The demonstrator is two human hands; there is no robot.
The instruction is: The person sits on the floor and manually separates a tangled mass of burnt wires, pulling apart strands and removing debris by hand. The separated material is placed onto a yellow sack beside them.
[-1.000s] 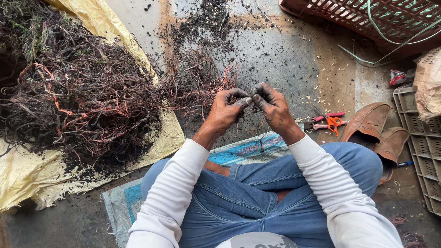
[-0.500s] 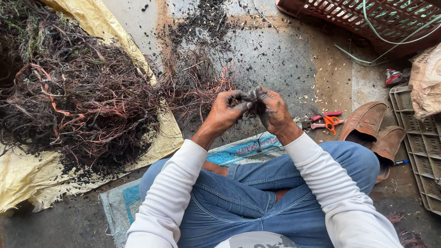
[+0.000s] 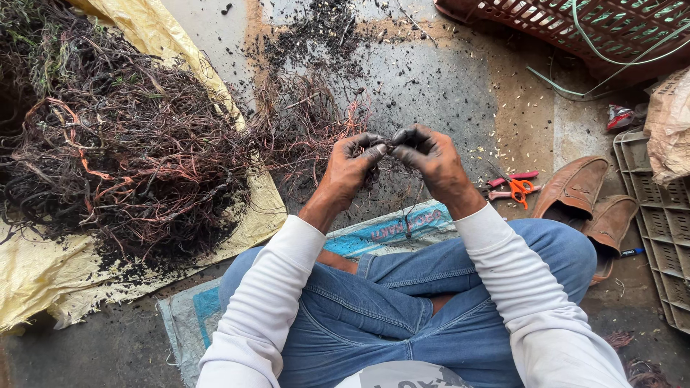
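A big wire heap, dark, reddish and tangled, lies on a yellow sheet. The left hand and right hand, both sooty, pinch one thin dark wire between them above bare, gritty concrete floor. Rightward lie red scissors, brown shoes and a grey crate.

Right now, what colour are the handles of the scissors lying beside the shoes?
The scissors have orange and pink-red handles, seen in the head view, beside the brown shoes.
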